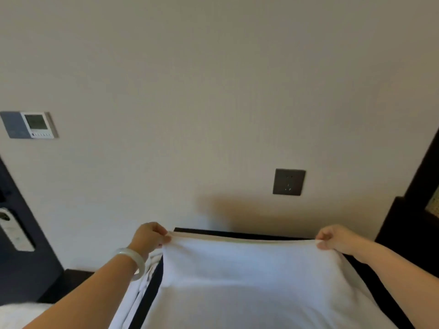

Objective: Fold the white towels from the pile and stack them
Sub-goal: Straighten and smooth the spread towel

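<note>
**Head view.** I see the left hand (152,238) and the right hand (332,241) each pinching one far corner of a white towel (237,281), fingers and thumb closed on the hem. The towel lies spread toward me over a dark table (153,290) that stands against the wall. Its far edge is lifted just clear of the tabletop. I judge that the two-corner hold keeps this edge taut and square, so the cloth can be drawn flat or brought back toward me for a fold.

Just left of the towel, below the left wrist and its pale bangle (133,264), more white cloth (128,302) lies along the table's side. I cannot tell whether this is the folded stack or part of the pile. A further white mass (16,314) at the lower left is cut off by the frame. The towel's near edge falls below the picture, so I cannot tell how many folds it already has. A wall socket (288,182) sits above the table.
</note>
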A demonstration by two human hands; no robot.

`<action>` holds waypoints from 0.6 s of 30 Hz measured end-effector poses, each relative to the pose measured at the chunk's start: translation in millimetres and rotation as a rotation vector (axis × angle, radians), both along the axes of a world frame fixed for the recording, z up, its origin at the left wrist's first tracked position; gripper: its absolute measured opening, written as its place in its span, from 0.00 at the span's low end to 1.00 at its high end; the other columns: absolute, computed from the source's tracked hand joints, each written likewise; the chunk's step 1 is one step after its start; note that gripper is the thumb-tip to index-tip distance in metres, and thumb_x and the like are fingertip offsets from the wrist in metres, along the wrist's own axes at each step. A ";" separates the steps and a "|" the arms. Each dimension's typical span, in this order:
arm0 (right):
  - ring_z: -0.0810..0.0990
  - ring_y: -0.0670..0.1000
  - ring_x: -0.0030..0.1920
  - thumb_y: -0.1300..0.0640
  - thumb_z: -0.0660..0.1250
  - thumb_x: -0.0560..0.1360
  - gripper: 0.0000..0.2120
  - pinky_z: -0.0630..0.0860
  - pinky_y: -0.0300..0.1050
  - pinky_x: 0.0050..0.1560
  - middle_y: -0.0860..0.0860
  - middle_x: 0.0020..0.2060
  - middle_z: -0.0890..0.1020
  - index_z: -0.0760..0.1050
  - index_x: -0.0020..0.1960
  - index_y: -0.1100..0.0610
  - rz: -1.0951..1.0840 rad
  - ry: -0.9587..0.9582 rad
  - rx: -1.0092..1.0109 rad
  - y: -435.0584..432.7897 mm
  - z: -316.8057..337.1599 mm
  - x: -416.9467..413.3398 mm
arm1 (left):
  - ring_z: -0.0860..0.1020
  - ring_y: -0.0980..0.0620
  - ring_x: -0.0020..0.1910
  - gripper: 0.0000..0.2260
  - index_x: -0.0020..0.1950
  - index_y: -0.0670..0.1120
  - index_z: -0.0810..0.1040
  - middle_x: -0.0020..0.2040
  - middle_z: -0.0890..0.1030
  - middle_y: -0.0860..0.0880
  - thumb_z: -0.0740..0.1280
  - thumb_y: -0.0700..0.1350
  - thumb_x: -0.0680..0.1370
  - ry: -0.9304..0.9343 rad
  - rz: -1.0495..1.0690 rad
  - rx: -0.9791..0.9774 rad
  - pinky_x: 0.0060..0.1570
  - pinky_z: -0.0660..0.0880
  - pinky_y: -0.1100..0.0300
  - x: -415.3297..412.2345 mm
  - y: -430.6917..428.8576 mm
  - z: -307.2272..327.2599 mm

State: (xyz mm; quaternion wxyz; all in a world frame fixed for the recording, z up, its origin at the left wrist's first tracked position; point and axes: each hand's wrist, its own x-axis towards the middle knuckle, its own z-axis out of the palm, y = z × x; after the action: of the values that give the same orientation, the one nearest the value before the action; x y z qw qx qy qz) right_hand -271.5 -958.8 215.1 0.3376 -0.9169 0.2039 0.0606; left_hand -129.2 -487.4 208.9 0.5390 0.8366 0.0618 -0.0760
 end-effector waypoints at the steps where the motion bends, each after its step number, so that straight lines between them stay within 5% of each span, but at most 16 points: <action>1: 0.75 0.50 0.40 0.71 0.72 0.72 0.09 0.69 0.37 0.38 0.52 0.35 0.79 0.78 0.39 0.59 -0.009 -0.018 -0.019 0.1 -7.2 7.1 | 0.75 0.44 0.38 0.09 0.38 0.40 0.76 0.38 0.77 0.42 0.72 0.28 0.71 -0.026 0.007 0.056 0.46 0.75 0.51 5.6 -3.2 -5.3; 6: 0.77 0.52 0.43 0.64 0.72 0.73 0.09 0.68 0.43 0.43 0.49 0.38 0.80 0.76 0.38 0.53 -0.018 -0.048 -0.183 -5.0 -28.9 37.9 | 0.75 0.45 0.31 0.06 0.46 0.39 0.79 0.36 0.80 0.40 0.69 0.30 0.72 -0.074 0.109 0.127 0.32 0.75 0.58 40.5 -25.6 -21.0; 9: 0.77 0.54 0.50 0.58 0.66 0.78 0.05 0.66 0.47 0.54 0.48 0.43 0.80 0.76 0.43 0.51 -0.071 -0.053 -0.371 0.9 -49.7 49.1 | 0.80 0.40 0.41 0.09 0.52 0.37 0.78 0.48 0.81 0.34 0.67 0.29 0.73 -0.045 0.193 0.012 0.46 0.80 0.48 59.7 -40.8 -35.2; 12: 0.73 0.55 0.61 0.55 0.58 0.82 0.06 0.64 0.49 0.59 0.50 0.55 0.78 0.73 0.56 0.52 -0.056 -0.073 -0.669 22.5 -73.0 55.4 | 0.76 0.39 0.58 0.25 0.72 0.39 0.66 0.65 0.74 0.38 0.69 0.37 0.77 -0.007 0.080 0.097 0.54 0.72 0.54 52.6 -46.1 -57.4; 15: 0.67 0.53 0.71 0.53 0.54 0.83 0.17 0.57 0.49 0.70 0.51 0.69 0.71 0.66 0.71 0.52 0.066 -0.154 -0.735 72.5 -96.6 59.1 | 0.70 0.41 0.69 0.25 0.75 0.41 0.65 0.72 0.68 0.41 0.66 0.41 0.79 -0.172 -0.114 0.406 0.66 0.67 0.52 15.2 -43.3 -85.8; 18: 0.50 0.49 0.79 0.48 0.49 0.84 0.25 0.39 0.52 0.77 0.49 0.80 0.54 0.52 0.80 0.51 0.369 -0.125 -0.627 140.9 -128.1 55.3 | 0.54 0.46 0.79 0.28 0.79 0.46 0.58 0.80 0.54 0.47 0.62 0.49 0.81 -0.433 -0.340 0.750 0.77 0.48 0.53 -31.7 -44.3 -123.7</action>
State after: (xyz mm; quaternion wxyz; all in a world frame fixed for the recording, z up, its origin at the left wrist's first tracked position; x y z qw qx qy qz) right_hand -216.2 -817.9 87.0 0.0357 -0.9991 0.0226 -0.0012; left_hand -160.9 -531.8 85.1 0.1799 0.9686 -0.1668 0.0407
